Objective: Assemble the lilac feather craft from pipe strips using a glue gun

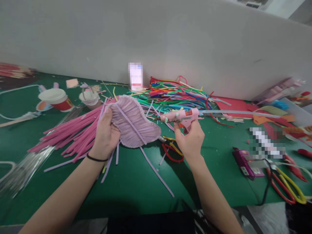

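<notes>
Two paper cups (55, 97) stand at the far left of the green table (131, 185), with a crinkled clear wrapper (21, 169) nearer. A thick fan of fuzzy pink stems (70, 133) spreads toward the middle. The left hand (105, 133), a thin black band (97, 159) on its wrist, is closed around the left edge of a lilac piece (133, 122) and holds it just above the table at the centre. The piece is a soft, rounded, bean-like shape, and its visible face is ribbed with close rows of lilac stems, so the covering looks largely done. One stem lies diagonally across it, and a few ends stick out below the hand, seemingly not yet trimmed or fixed. Cut lilac lengths (157, 172) lie loose on the cloth, with a red and yellow loop (172, 151) just beside them. The right hand (190, 138) grips a small pink glue gun (181, 116) by its handle, with the nozzle pointing left and near the piece's right edge. Behind lies a tangled pile of multicoloured stems (175, 94). Flat red sheets (234, 104) lie to the right of it, and red- and yellow-handled scissors (287, 188) lie at the near right.
</notes>
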`<state>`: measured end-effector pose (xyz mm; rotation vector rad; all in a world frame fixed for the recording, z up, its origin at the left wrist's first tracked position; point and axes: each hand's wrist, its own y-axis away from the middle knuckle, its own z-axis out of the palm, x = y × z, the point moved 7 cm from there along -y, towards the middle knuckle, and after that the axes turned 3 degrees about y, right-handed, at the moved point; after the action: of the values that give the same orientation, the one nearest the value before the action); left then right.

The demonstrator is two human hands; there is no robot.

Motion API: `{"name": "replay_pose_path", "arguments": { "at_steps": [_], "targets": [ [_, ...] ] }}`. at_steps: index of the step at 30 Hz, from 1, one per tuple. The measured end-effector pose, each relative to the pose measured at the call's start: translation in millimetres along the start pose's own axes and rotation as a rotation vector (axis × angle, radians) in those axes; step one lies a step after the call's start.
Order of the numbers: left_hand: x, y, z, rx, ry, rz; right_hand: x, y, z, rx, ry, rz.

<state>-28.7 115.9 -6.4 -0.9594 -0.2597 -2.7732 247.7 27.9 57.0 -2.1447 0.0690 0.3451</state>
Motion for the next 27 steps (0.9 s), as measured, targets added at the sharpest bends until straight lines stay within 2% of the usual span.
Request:
{"name": "replay_pose_path", "arguments": {
  "at_steps": [4, 16, 27],
  "targets": [
    [0.8, 0.7, 1.4, -0.016, -0.009, 0.010, -0.8, 2.0, 1.9, -0.007, 0.000, -0.049],
    [2.7, 3.5, 6.5, -0.019, -0.016, 0.020, -0.7, 3.1, 3.6, -0.045, -0.046, -0.044],
    [3.4, 1.4, 3.8, -0.017, -0.031, 0.019, 0.1, 2.7, 3.3, -0.042, -0.048, -0.044]
  ]
}}
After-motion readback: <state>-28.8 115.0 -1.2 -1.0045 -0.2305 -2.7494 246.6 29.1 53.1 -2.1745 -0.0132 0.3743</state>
